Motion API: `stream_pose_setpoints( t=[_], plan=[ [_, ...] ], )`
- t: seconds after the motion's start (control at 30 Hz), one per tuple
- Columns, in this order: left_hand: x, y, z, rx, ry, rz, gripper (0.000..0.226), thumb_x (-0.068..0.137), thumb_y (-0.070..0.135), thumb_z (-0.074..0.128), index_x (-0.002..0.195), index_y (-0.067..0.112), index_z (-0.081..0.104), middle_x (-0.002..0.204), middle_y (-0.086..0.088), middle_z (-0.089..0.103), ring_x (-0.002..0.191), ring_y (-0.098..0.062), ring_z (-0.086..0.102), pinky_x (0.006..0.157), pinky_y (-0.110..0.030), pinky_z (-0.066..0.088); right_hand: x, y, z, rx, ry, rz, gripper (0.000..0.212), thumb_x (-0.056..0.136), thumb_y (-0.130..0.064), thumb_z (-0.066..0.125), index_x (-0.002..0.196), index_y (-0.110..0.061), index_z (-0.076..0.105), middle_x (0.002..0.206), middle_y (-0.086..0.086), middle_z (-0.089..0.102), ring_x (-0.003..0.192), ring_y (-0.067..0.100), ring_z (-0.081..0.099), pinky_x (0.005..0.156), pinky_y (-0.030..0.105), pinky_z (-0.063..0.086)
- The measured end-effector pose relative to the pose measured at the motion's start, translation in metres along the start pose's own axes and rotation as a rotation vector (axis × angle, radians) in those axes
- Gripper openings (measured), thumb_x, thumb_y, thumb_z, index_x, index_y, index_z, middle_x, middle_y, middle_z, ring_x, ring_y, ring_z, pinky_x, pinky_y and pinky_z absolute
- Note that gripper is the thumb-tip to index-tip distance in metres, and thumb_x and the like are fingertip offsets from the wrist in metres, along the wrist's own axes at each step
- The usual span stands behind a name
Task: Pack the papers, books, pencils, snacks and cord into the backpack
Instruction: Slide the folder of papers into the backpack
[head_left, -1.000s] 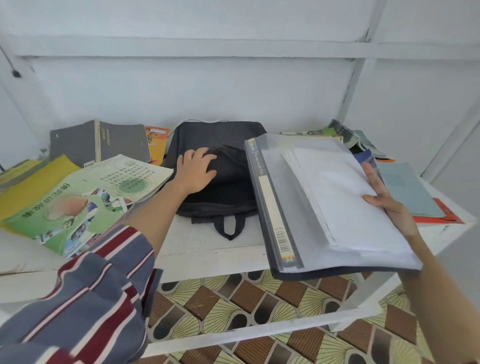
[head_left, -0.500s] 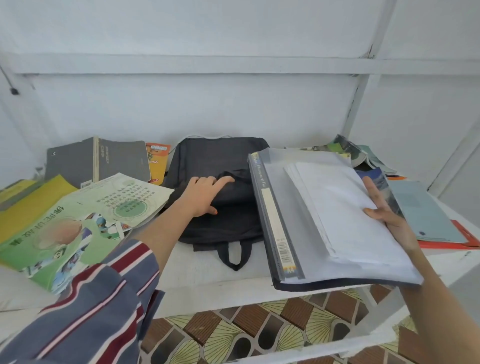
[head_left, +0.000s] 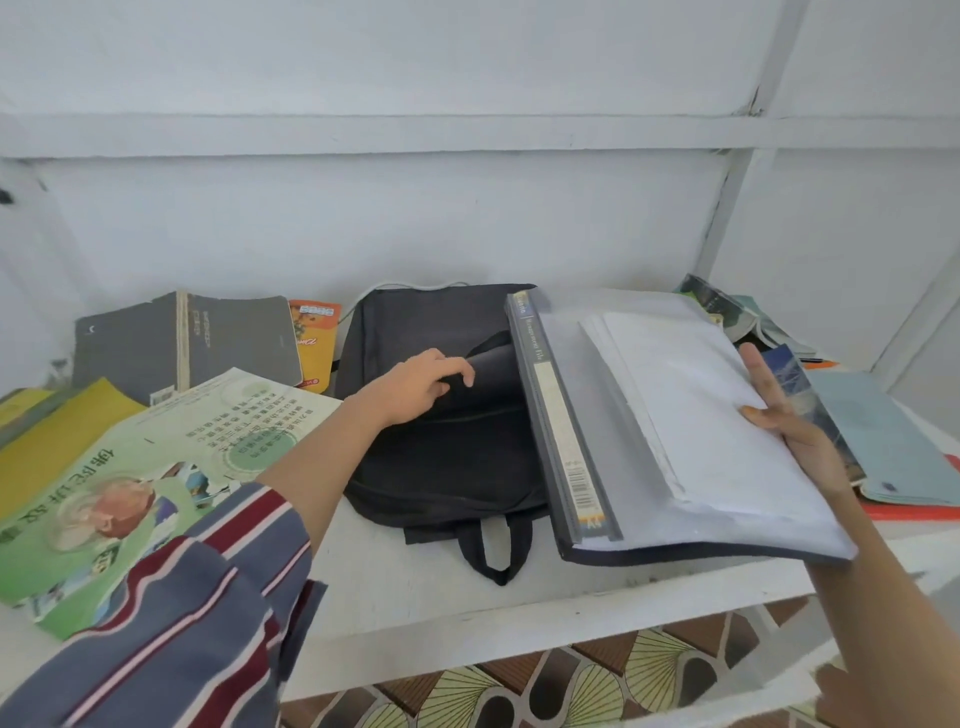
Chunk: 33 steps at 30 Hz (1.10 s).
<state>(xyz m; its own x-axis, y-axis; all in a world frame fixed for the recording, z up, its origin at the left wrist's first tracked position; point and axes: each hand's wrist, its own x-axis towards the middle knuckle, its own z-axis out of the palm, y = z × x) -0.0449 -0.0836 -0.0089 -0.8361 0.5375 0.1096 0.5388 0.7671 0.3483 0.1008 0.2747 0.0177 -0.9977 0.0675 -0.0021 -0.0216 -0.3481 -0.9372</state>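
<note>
Head view shows the packing barely begun. The black backpack (head_left: 441, 467) lies flat on the white table (head_left: 415, 582), handle toward the person, and nothing I can see has gone into it yet. The left hand (head_left: 415, 387) has its fingers curled over the raised flap at the bag's opening, gripping the edge as if to hold the mouth wide. The right hand (head_left: 784, 421) carries a clear folder (head_left: 582, 415) with a stack of papers (head_left: 691, 395) inside, thumb pressed on top and fingers under the right edge. The folder hangs tilted above the table, its spine overlapping the backpack's right side. I judge this the first item going in.

Everything else waits:
- a grey book (head_left: 187, 343) and an orange snack packet (head_left: 311, 332) just beside it
- a green booklet (head_left: 156, 457) and a yellow book (head_left: 57, 441) at left
- a teal book (head_left: 883, 441) and some magazines (head_left: 727, 312) at right
- a white cord (head_left: 410, 286) peeking from behind the bag (only a sliver shows)

I see no pencils. The opening looks narrow against the folder's width, and the left wrist lies over the bag, so the folder may snag on the flap.
</note>
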Motion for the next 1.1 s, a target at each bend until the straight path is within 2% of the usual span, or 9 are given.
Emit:
stream_pose_setpoints(
  t=[0.13, 0.27, 0.33, 0.43, 0.53, 0.67, 0.8, 0.9, 1.1],
  plan=[
    [0.014, -0.007, -0.005, -0.211, 0.025, -0.094, 0.036, 0.094, -0.001, 0.044, 0.095, 0.032, 0.059, 0.132, 0.002, 0.051, 0.125, -0.020, 0.045, 0.105, -0.029, 0.030, 0.001, -0.001, 0.000, 0.013, -0.001, -0.016, 0.065, 0.094, 0.006, 0.023, 0.105, -0.043, 0.066, 0.105, -0.028, 0.065, 0.091, 0.002, 0.068, 0.062, 0.018, 0.054],
    [0.028, -0.004, 0.002, 0.016, 0.072, -0.258, 0.035, 0.098, 0.013, 0.043, 0.099, 0.044, 0.061, 0.132, 0.003, 0.050, 0.128, -0.023, 0.035, 0.106, -0.046, 0.019, 0.002, -0.002, -0.001, 0.022, -0.002, -0.024, 0.066, 0.094, 0.006, 0.024, 0.107, -0.043, 0.065, 0.111, -0.028, 0.061, 0.096, 0.004, 0.067, 0.065, 0.020, 0.055],
    [0.029, 0.000, 0.007, 0.120, 0.185, -0.268, 0.030, 0.094, 0.012, 0.050, 0.103, 0.037, 0.066, 0.131, -0.002, 0.043, 0.124, -0.026, 0.032, 0.101, -0.043, 0.024, 0.002, -0.002, -0.001, 0.029, 0.003, -0.021, 0.067, 0.093, 0.006, 0.024, 0.103, -0.043, 0.068, 0.111, -0.027, 0.062, 0.095, 0.004, 0.067, 0.064, 0.020, 0.055],
    [0.027, 0.001, 0.018, 0.215, 0.309, -0.082, 0.032, 0.085, -0.003, 0.055, 0.105, 0.019, 0.068, 0.117, -0.009, 0.047, 0.105, -0.031, 0.047, 0.085, -0.038, 0.039, 0.002, -0.002, 0.000, 0.039, -0.012, -0.017, 0.068, 0.093, 0.007, 0.022, 0.102, -0.042, 0.069, 0.105, -0.027, 0.066, 0.092, 0.004, 0.068, 0.062, 0.019, 0.055],
    [0.023, -0.002, 0.030, 0.276, 0.221, 0.026, 0.038, 0.087, -0.001, 0.049, 0.119, 0.017, 0.057, 0.111, -0.011, 0.054, 0.095, -0.031, 0.055, 0.080, -0.038, 0.044, 0.002, -0.004, 0.000, 0.026, -0.016, -0.016, 0.061, 0.093, 0.008, 0.021, 0.117, -0.038, 0.054, 0.099, -0.029, 0.067, 0.087, 0.000, 0.068, 0.061, 0.017, 0.054],
    [0.010, -0.015, 0.036, 0.200, 0.109, 0.092, 0.047, 0.093, 0.026, 0.053, 0.138, 0.027, 0.040, 0.123, -0.007, 0.054, 0.111, -0.024, 0.051, 0.094, -0.034, 0.041, 0.004, -0.003, -0.003, 0.067, -0.014, -0.006, 0.068, 0.093, 0.008, 0.021, 0.104, -0.041, 0.067, 0.102, -0.026, 0.067, 0.089, 0.003, 0.069, 0.061, 0.019, 0.055],
    [0.008, -0.018, 0.029, 0.237, 0.072, 0.107, 0.071, 0.086, 0.028, 0.064, 0.144, 0.034, 0.025, 0.127, -0.005, 0.052, 0.129, -0.028, 0.038, 0.110, -0.040, 0.025, 0.007, -0.002, -0.004, 0.059, -0.011, -0.004, 0.059, 0.094, 0.006, 0.022, 0.120, -0.037, 0.052, 0.104, -0.027, 0.064, 0.089, 0.004, 0.069, 0.062, 0.019, 0.055],
    [0.012, -0.017, 0.026, 0.186, 0.050, 0.068, 0.080, 0.085, 0.028, 0.065, 0.145, 0.041, 0.014, 0.126, -0.004, 0.052, 0.121, -0.024, 0.048, 0.103, -0.039, 0.034, 0.010, -0.001, -0.006, 0.056, -0.028, 0.000, 0.059, 0.093, 0.007, 0.022, 0.124, -0.036, 0.049, 0.108, -0.027, 0.061, 0.090, 0.003, 0.068, 0.063, 0.019, 0.055],
    [0.016, -0.015, 0.018, 0.102, -0.037, 0.036, 0.081, 0.089, 0.022, 0.056, 0.137, 0.057, 0.002, 0.120, -0.004, 0.052, 0.103, -0.025, 0.059, 0.093, -0.045, 0.046, 0.013, 0.001, -0.010, 0.098, -0.021, -0.011, 0.060, 0.084, 0.003, 0.036, 0.104, -0.044, 0.069, 0.122, -0.021, 0.058, 0.102, 0.009, 0.065, 0.068, 0.023, 0.056]
  ],
)
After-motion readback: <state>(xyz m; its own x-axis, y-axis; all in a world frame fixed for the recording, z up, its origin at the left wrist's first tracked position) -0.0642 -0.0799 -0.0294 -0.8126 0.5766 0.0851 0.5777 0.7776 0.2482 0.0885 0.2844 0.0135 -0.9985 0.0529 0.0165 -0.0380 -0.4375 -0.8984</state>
